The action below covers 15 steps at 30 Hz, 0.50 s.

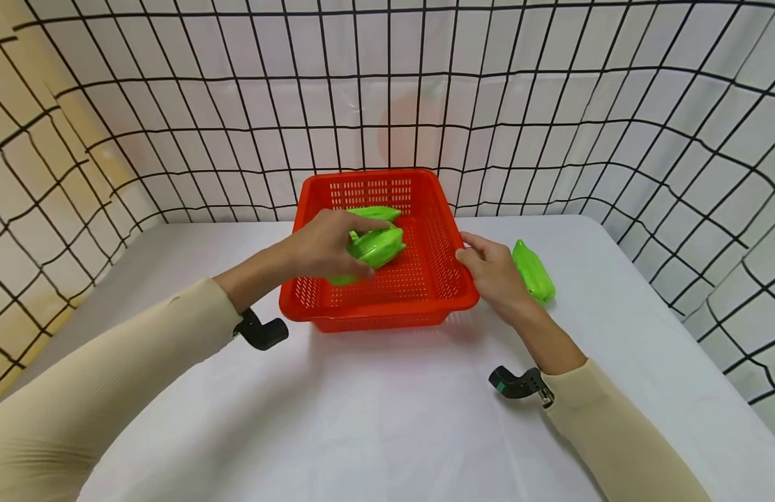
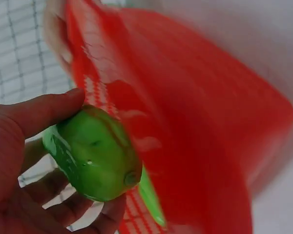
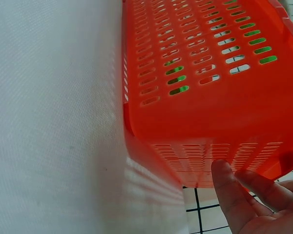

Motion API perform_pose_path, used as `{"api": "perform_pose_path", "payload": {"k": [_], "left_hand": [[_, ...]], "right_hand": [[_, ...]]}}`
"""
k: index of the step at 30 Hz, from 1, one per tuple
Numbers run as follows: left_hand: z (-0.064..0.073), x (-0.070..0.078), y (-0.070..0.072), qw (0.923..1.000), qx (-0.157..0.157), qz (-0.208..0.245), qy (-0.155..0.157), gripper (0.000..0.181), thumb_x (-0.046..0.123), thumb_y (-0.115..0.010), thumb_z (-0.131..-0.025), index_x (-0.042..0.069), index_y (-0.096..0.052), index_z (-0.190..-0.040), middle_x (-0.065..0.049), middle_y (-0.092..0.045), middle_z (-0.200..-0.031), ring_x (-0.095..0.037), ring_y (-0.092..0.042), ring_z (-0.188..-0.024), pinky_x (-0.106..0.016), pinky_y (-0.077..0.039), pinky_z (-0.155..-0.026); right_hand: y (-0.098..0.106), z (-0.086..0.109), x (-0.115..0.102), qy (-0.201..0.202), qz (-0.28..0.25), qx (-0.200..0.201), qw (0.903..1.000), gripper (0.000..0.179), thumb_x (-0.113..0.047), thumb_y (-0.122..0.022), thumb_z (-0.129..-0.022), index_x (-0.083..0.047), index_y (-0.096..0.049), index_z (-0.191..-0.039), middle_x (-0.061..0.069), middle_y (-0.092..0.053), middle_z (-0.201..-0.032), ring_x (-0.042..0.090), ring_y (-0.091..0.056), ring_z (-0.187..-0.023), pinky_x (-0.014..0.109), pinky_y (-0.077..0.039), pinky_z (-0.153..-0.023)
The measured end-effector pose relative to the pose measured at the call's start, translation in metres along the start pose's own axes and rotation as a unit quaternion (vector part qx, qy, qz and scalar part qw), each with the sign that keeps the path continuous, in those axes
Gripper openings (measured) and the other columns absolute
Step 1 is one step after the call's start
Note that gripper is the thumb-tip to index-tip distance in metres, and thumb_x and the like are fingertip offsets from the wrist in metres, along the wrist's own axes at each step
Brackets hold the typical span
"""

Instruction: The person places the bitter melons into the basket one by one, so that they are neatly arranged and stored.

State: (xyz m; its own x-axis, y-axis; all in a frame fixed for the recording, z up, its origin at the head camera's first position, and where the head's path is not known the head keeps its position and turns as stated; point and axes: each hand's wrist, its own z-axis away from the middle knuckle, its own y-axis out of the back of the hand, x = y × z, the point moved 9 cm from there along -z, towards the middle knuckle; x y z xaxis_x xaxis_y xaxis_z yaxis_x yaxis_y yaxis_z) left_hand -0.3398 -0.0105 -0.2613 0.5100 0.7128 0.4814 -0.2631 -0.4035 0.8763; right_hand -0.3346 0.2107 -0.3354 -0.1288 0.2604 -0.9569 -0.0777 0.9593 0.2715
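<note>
My left hand (image 1: 327, 244) holds a glossy green fruit (image 1: 379, 247) over the left part of a red plastic basket (image 1: 374, 307). In the left wrist view, thumb and fingers curl round the smooth green fruit (image 2: 97, 153), its stem end showing. Behind and below that hand, more green fruit (image 1: 376, 212) lies in the basket, partly hidden. My right hand (image 1: 497, 275) grips the basket's right rim. In the right wrist view, fingers (image 3: 229, 192) of that hand reach the slotted outer wall.
Another green fruit (image 1: 534, 272) lies on the white tabletop (image 1: 362, 404), just right of my right hand. Black netting (image 1: 387, 129) surrounds the table at the back and sides. Each wrist wears a small black camera mount (image 1: 261, 331).
</note>
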Motion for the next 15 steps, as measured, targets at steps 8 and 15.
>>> {"api": "perform_pose_path", "payload": {"k": [8, 15], "left_hand": [[-0.018, -0.03, -0.017, 0.9968, -0.079, -0.003, 0.013, 0.077, 0.017, -0.086, -0.082, 0.027, -0.051, -0.15, -0.009, -0.059, -0.134, -0.026, -0.048, -0.122, -0.039, -0.054, -0.091], [-0.024, -0.044, -0.027, 0.9935, -0.11, -0.022, 0.018, 0.072, 0.016, -0.085, -0.082, 0.012, -0.054, -0.147, -0.012, -0.06, -0.138, -0.028, -0.05, -0.125, -0.042, -0.048, -0.104]], "right_hand": [[-0.003, -0.001, 0.002, -0.008, 0.01, 0.004, 0.9999, 0.05, -0.017, -0.047, -0.106, -0.003, -0.041, -0.154, 0.019, -0.06, -0.137, 0.033, -0.065, -0.114, 0.025, -0.058, -0.083], [0.0, -0.002, 0.001, -0.003, 0.012, 0.008, 0.9999, 0.05, -0.017, -0.046, -0.106, -0.002, -0.04, -0.154, 0.019, -0.058, -0.14, 0.033, -0.064, -0.116, 0.028, -0.058, -0.086]]}}
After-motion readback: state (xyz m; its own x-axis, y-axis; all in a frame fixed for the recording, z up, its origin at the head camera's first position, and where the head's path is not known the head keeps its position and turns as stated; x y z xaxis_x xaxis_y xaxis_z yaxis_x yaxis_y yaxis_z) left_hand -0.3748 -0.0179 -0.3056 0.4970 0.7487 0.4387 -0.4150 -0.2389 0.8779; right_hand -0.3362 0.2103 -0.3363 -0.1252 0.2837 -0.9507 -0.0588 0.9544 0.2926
